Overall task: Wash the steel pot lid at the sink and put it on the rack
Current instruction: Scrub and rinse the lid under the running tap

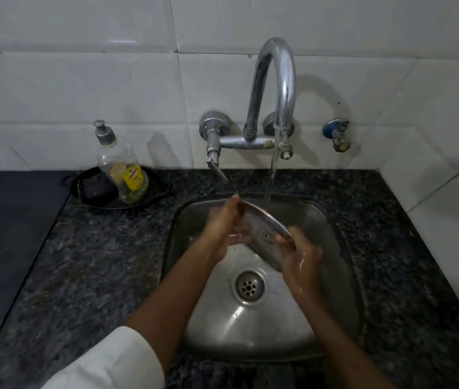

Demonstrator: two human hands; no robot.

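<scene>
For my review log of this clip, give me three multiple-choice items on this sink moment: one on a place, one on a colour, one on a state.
1. Where does the soap bottle stand?
A. in the sink
B. in a black dish left of the tap
C. right of the sink

2. What colour is the bottle's label?
A. yellow
B. red
C. blue

3. What is the tap doing?
A. it is off
B. it drips only
C. it runs in a stream

Answers:
1 B, the bottle sits in the black dish on the counter.
2 A, the label shows yellow.
3 C, water falls onto the lid, held by the left hand and right hand over the sink.
</scene>
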